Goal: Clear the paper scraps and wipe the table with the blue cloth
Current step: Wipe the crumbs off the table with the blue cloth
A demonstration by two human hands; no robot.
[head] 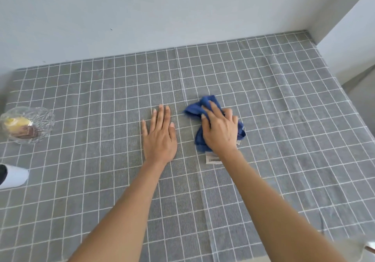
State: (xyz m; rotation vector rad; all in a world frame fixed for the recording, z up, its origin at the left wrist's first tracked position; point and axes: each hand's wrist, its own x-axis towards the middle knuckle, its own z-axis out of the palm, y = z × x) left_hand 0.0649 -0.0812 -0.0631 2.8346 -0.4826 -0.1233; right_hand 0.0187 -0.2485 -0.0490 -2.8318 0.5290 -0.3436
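Head view, looking down on the table, which is covered by a grey cloth with a white grid.

Left hand: flat on the tabletop, palm down, fingers straight and close together, thumb out to its right side. It holds nothing.

Right hand: on top of the blue cloth, palm down. Fingers are bent over the bunched fabric and press it onto the table; whether the thumb is tucked round the fabric cannot be told from this angle.

Blue cloth: crumpled, lying directly under the right hand, with folds showing beyond the fingertips, on the side toward the left hand, and at the outer edge by the little finger. A pale label on the cloth sticks out from under the wrist side of the hand. The cloth lies just beside the left hand, not touching it.

Well away to the left of the left hand, near the table's edge: a clear glass bowl with a yellow item and a brown item inside. Nearer the person on that same side, a white object, cut off by the frame edge.

A pale wall runs along the far side, beyond both hands.
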